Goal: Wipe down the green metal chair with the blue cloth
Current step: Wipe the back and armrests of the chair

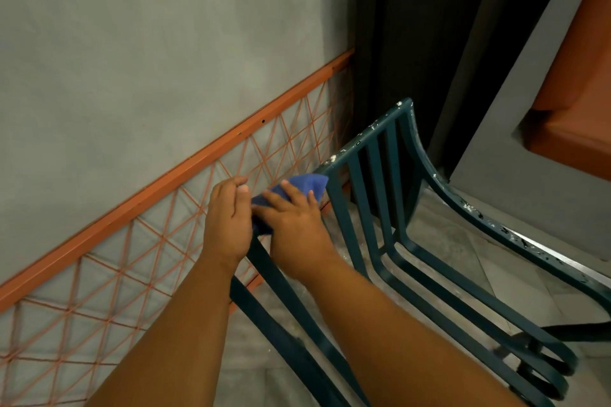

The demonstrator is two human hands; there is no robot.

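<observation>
A grey wall [132, 43] fills the upper left of the view, and along its lower part an orange rail [172, 175] is fixed, with a criss-cross orange lattice [99, 291] stretched beneath it. To the right of the wall a dark panel [413, 43] is seen, and beyond it an orange cushioned surface [578, 92] is cut off by the right edge of the frame. The floor [446, 241] is grey and is seen through the slats.

The green metal chair [380, 225] is placed just beside the lattice, its curved slats running from the top bar down towards the lower right, where the looped ends are partly cut off by the frame. Chipped, whitish patches are seen along the top bar and the right-hand rail.

Both forearms are reached in from the bottom edge. The blue cloth [302, 183] is held against the left corner of the chair's top bar. The right hand [294, 221] is laid over the cloth with fingers spread, pressing it onto the frame. The left hand [228, 218] is cupped narrowly at the cloth's left end; it appears to pinch the fabric, though the contact is hidden behind the fingers. Part of the cloth and the chair's left upright are covered by the hands.
</observation>
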